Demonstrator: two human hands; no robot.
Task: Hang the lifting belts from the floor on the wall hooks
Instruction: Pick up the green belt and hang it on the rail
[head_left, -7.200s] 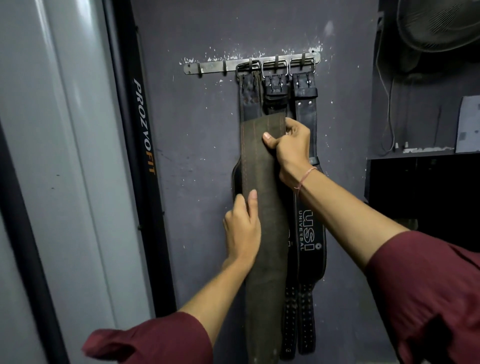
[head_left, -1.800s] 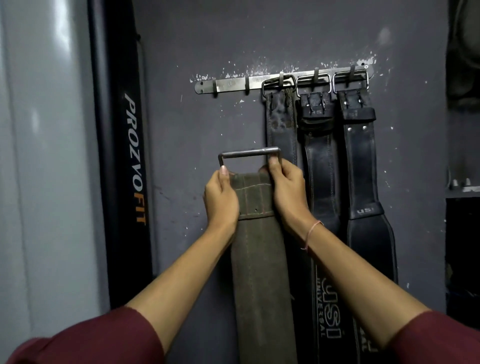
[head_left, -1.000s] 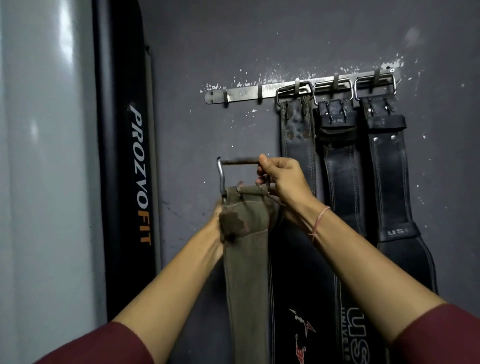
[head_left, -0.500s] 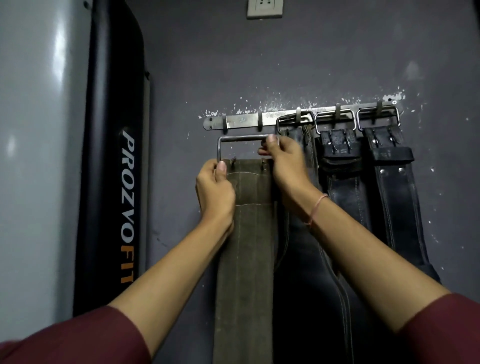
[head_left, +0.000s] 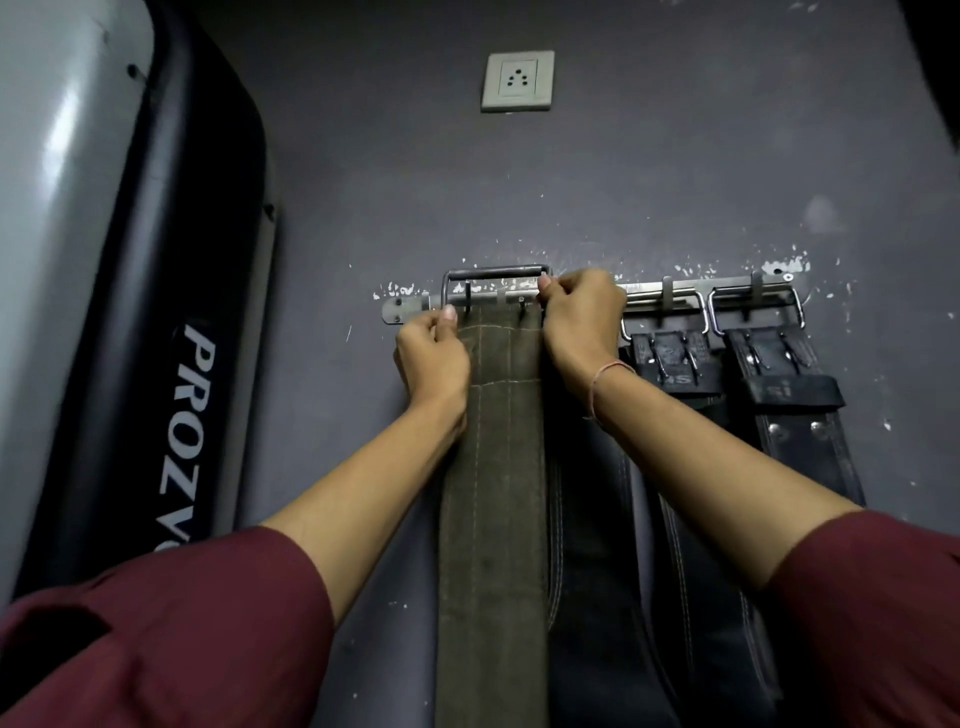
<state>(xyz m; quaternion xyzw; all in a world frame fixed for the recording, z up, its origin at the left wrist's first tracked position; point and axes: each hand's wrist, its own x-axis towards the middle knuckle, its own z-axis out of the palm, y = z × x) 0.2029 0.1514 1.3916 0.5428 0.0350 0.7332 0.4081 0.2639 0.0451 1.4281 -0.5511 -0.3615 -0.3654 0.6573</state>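
Both hands grip the olive-green canvas lifting belt (head_left: 493, 467) at its top end. Left hand (head_left: 434, 358) fingers curled closed on the belt's 9 o'clock edge; right hand (head_left: 582, 317) pinches the rectangular steel buckle (head_left: 496, 273) at its 3 o'clock corner. Buckle overlaps the wall-mounted steel hook rail (head_left: 654, 288); seated or not, can't tell. Two black leather belts (head_left: 789, 395) hang at 3 o'clock.

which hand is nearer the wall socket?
Right. The right hand grips the buckle end of the olive belt almost straight below the socket; the left hand holds the belt's left edge, lower and further left.
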